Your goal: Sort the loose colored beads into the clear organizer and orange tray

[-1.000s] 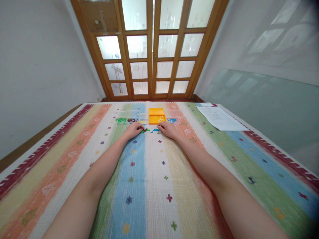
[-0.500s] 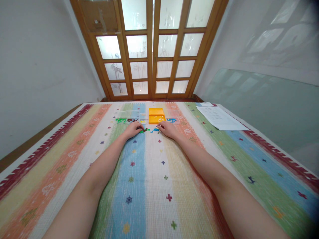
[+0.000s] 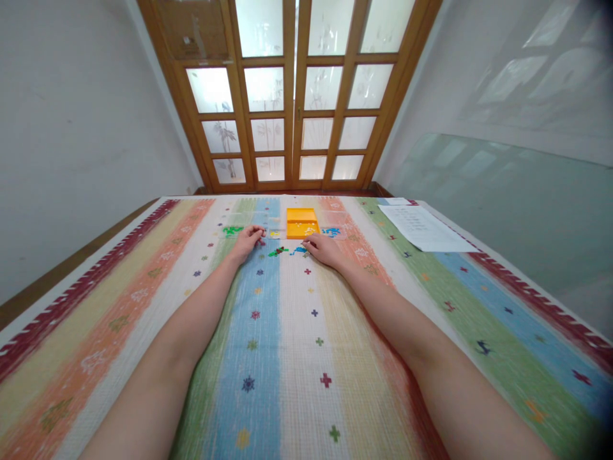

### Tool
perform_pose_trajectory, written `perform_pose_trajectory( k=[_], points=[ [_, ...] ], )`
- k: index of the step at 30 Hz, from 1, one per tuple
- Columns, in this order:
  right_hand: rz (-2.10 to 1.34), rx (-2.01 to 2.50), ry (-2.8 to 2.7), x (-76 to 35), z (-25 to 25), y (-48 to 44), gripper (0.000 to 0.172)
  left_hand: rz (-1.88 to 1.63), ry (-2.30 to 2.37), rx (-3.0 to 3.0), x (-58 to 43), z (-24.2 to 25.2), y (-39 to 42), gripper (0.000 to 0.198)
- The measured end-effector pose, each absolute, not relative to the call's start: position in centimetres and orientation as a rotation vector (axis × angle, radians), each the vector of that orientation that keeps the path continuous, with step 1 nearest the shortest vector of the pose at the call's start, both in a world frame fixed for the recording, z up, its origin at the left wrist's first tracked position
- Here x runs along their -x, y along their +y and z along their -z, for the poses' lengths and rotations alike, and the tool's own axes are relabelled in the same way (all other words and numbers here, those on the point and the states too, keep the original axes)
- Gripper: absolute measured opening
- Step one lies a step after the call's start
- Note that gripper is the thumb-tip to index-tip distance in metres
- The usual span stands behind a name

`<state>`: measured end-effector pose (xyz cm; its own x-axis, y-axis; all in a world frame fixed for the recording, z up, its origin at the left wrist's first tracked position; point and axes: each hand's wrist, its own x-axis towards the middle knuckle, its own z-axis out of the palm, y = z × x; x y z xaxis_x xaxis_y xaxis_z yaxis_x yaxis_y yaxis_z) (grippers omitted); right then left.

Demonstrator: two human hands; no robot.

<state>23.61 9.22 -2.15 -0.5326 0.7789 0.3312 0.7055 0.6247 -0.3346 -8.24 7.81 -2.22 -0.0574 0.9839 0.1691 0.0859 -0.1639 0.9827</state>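
My left hand (image 3: 249, 241) is over the box compartment of dark red pieces, its fingers curled together and hiding most of that compartment. Whatever its fingertips hold is too small to make out. My right hand (image 3: 322, 246) rests on the cloth with thumb and fingers pinched beside a small group of blue pieces (image 3: 297, 250); I cannot make out what is between them. Left of that group lies a small cluster of green and dark red pieces (image 3: 278, 252). Behind the hands stand green pieces (image 3: 232, 230), yellow pieces (image 3: 274, 234) and more blue pieces (image 3: 331, 232) in clear boxes.
An open orange box (image 3: 301, 214) with small white pieces (image 3: 310, 230) stands between the clear boxes. Printed paper (image 3: 421, 227) lies at the right on the striped tablecloth (image 3: 306, 358). Beyond the table are glazed wooden doors (image 3: 294, 128); a glass panel (image 3: 502, 198) leans at right.
My left hand has moved left and away from me, from the green and dark red cluster to the dark red compartment. The cluster is now uncovered. My right hand has stayed in place.
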Motion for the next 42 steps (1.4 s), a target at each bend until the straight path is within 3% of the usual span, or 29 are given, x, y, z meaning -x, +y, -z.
perform_pose_trajectory(
  k=[8, 16, 20, 24, 29, 42],
  points=[
    [-0.210, 1.162, -2.398, -23.6, 2.3, 9.3, 0.031, -1.517, 1.284, -1.123, 9.6, 3.1, 9.2, 0.021],
    [-0.198, 1.164, -2.411, -23.6, 2.2, 9.3, 0.029, -1.521, 1.446, -1.221, 10.0, 2.7, 8.9, 0.038],
    [-0.207, 1.176, -2.416, -23.6, 2.2, 9.2, 0.027, -1.280, 1.556, -1.589, 10.4, 2.0, 8.2, 0.029],
    [-0.215, 1.187, -2.421, -23.6, 2.2, 9.2, 0.028, -0.790, 1.481, -2.167, 11.2, 0.2, 7.1, 0.024],
    [-0.195, 1.179, -2.431, -23.5, 2.2, 9.2, 0.030, -0.408, 1.331, -2.312, 11.1, -1.8, 6.4, 0.027],
    [-0.185, 1.167, -2.446, -23.6, 1.9, 9.0, 0.030, -0.394, 1.197, -2.416, 8.3, -1.4, 5.6, 0.016]
  ],
)
